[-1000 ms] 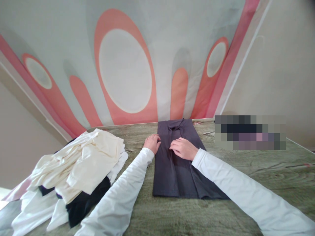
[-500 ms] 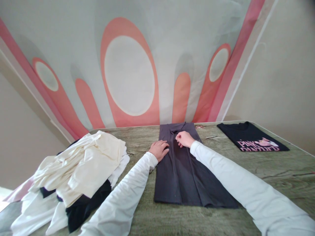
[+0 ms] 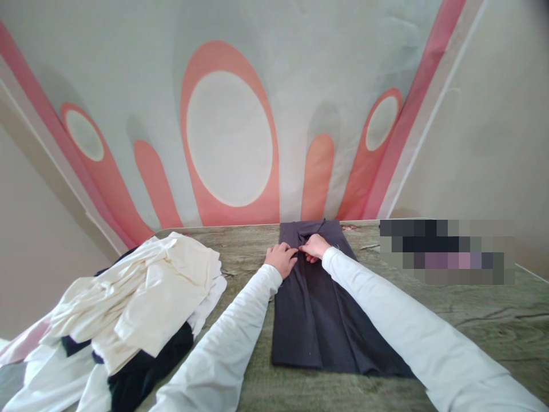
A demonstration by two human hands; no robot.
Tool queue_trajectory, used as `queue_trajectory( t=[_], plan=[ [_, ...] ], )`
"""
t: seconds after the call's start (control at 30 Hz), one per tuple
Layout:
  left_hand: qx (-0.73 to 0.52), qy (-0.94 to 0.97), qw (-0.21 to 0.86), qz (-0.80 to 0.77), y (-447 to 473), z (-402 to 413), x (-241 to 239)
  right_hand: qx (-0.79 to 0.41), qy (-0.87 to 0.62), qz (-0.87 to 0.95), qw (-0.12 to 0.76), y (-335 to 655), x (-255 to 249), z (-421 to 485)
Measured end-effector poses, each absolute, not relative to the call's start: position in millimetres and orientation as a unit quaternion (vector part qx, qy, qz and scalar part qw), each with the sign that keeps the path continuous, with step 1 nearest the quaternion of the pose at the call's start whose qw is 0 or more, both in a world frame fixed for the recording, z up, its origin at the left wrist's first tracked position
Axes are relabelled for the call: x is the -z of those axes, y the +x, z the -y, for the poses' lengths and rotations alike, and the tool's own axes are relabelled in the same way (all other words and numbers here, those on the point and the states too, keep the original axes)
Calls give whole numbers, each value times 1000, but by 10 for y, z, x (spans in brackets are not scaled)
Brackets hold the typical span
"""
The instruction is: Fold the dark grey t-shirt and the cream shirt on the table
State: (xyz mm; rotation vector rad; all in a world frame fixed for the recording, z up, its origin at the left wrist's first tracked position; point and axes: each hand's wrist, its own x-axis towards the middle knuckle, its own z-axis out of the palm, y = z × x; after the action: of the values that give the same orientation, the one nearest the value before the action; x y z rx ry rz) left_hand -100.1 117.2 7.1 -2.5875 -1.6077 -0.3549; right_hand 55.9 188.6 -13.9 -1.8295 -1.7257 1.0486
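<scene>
A dark grey garment (image 3: 300, 320) lies lengthwise on the wooden table (image 3: 257, 395), its narrow end at the far edge and its wider end towards me. Folds run down its middle. My left hand (image 3: 281, 260) rests on its left side with the fingers spread over the cloth. Just right of it, my right hand (image 3: 315, 248) has thumb and fingers pinched together on the garment near its far end, by a small raised fold. The fingertips of both hands are close together. My right sleeve hides the garment's right side.
A loose pile of clothes (image 3: 158, 292), cream on top with white, black and pink pieces below, covers the table's left part. A dark folded T-shirt (image 3: 429, 245), pixelated now, lies at the far right. A wall with a pink-and-grey print (image 3: 231, 214) rises behind the table.
My right hand has moved left and slightly down, its fingers now meeting the cloth beside my left hand. My left hand has shifted slightly right. The whole view has tilted a little.
</scene>
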Motion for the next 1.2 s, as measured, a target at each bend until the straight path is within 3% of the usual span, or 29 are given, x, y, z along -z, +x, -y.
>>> queue_trajectory(
  t=[0.33,1.0,1.2],
  plan=[
    [134,-821,53,552,-975,-1234,22,-289,-673,651,198,583,128,-1846],
    [139,-784,21,605,-1115,-1313,-52,-329,-655,657,178,686,183,-1861],
    [174,-840,-6,514,-1051,-1227,-122,-318,-649,665,189,695,157,-1796]
  ],
)
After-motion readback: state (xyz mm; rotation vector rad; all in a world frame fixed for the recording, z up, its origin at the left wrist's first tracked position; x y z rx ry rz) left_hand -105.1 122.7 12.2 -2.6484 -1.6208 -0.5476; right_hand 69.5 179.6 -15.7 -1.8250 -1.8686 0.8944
